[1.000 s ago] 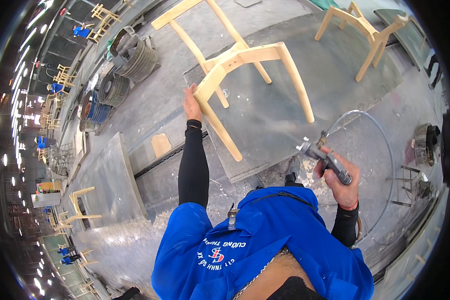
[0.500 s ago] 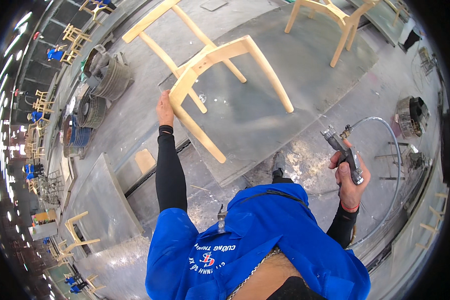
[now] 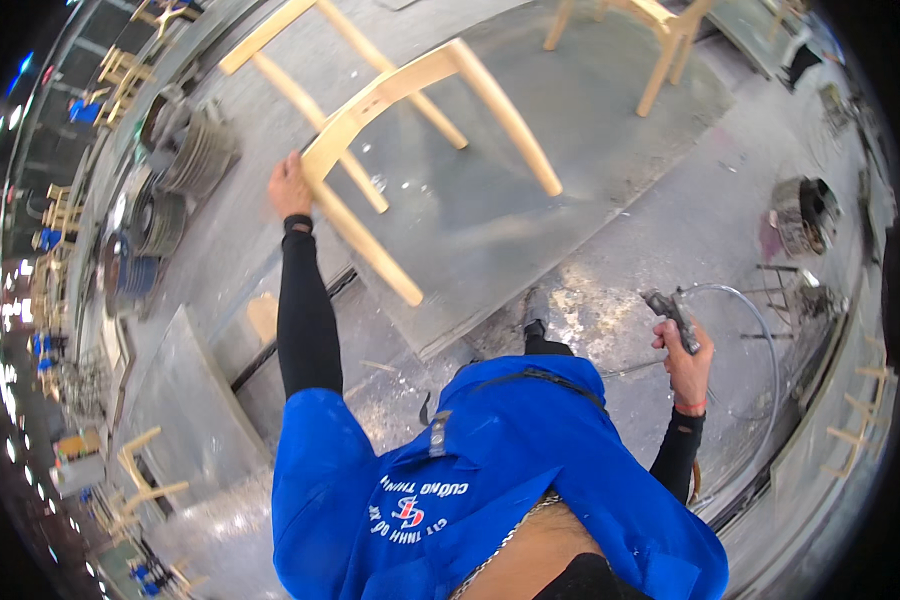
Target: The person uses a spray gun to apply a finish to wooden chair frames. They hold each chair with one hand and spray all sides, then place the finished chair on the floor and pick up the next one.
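A pale wooden chair frame (image 3: 348, 125) with splayed legs lies over the large grey board, several legs pointing toward me. My left hand (image 3: 290, 187) grips the corner at its left side, fingers wrapped behind the wood and partly hidden. My right hand (image 3: 688, 362) is closed around the grip of a dark metal spray gun (image 3: 674, 318), held out to the right, apart from the chair. A pale air hose (image 3: 773, 375) loops from the gun down past my right forearm.
Another wooden chair (image 3: 660, 40) stands at the far right of the grey board (image 3: 530, 270). Grimy metal drums (image 3: 198, 155) line the left, with one open bucket (image 3: 802, 215) at right. A low board (image 3: 185, 400) lies at lower left. Other people work at far left.
The whole view has shifted, so the chair and surroundings sit further left and higher. My right hand has drawn the spray gun slightly nearer to me and tilted it. My left grip stays.
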`<state>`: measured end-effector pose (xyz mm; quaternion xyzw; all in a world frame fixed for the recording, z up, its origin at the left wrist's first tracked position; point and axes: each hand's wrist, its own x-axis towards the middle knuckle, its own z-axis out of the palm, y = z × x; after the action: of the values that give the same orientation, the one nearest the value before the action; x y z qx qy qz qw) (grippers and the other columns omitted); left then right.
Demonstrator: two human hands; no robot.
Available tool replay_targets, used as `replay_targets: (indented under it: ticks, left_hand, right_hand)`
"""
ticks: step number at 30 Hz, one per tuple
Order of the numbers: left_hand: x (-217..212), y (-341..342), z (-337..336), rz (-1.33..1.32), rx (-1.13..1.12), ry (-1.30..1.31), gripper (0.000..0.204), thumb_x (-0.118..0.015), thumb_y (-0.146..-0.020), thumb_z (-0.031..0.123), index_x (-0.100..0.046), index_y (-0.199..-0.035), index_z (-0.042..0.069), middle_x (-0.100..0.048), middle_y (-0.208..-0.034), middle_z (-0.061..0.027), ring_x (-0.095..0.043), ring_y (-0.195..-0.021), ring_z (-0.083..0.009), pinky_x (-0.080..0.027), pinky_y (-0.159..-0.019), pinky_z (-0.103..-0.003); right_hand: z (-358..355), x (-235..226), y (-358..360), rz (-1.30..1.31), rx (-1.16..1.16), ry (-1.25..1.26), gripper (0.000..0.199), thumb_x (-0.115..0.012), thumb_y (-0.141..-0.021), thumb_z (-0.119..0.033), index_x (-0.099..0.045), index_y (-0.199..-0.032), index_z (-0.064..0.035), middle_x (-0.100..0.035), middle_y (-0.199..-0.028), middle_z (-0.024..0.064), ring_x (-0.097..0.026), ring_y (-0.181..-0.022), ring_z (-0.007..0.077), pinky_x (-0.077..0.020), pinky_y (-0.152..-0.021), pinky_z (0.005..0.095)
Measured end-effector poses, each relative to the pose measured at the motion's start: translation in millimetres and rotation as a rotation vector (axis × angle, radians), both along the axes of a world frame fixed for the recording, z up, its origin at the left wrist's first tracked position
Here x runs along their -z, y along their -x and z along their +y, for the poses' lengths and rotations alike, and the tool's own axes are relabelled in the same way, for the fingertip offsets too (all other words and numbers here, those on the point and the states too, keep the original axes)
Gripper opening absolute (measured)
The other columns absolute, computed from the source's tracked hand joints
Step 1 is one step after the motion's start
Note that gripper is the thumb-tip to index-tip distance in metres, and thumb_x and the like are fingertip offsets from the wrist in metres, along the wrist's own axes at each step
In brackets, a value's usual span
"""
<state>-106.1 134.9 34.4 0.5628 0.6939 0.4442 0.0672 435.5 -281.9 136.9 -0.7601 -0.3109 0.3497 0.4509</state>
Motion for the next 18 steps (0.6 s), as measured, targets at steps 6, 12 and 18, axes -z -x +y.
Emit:
replay_targets:
  ticks: [6,12,18]
  left_hand:
    - [-11.2,8.4,-4.5,-0.158,0.156,0.012,0.056,-0.056,-0.102,0.051,-0.076,-0.108,-0.001,-0.076,-0.097,-0.0184,-0.069,-0.091,-0.0236,-0.051,-0.087,-0.036]
    - [-30.6,11.2,-10.9,-0.23,0.291,0.187,0.083,-0.029,-0.104,0.069,-0.073,-0.123,0.001,-0.069,-0.125,-0.0225,-0.059,-0.125,-0.026,-0.037,-0.11,-0.033]
    - [-38.5,17.9,-4.3,-0.133,0.252,0.256,0.095,-0.016,-0.098,0.078,-0.073,-0.125,0.007,-0.067,-0.121,-0.0332,-0.06,-0.123,-0.0321,-0.04,-0.108,-0.036]
  right_hand:
    - [-4.4,-27.5,31.0,0.419,-0.236,-0.266,0.058,-0.067,-0.099,-0.035,-0.056,-0.137,0.0074,-0.07,-0.092,0.0152,-0.065,-0.07,0.0154,-0.0405,-0.048,0.0215]
    - [-0.4,-23.4,28.9,0.389,-0.545,0.1,0.048,-0.068,-0.099,-0.03,-0.062,-0.133,0.0039,-0.073,-0.093,0.0109,-0.067,-0.072,0.0109,-0.0407,-0.046,0.0189]
    - [-0.7,-24.3,49.0,0.407,-0.483,-0.093,0.058,-0.071,-0.097,-0.038,-0.061,-0.132,0.0061,-0.072,-0.09,0.0129,-0.066,-0.069,0.0114,-0.0399,-0.045,0.0194]
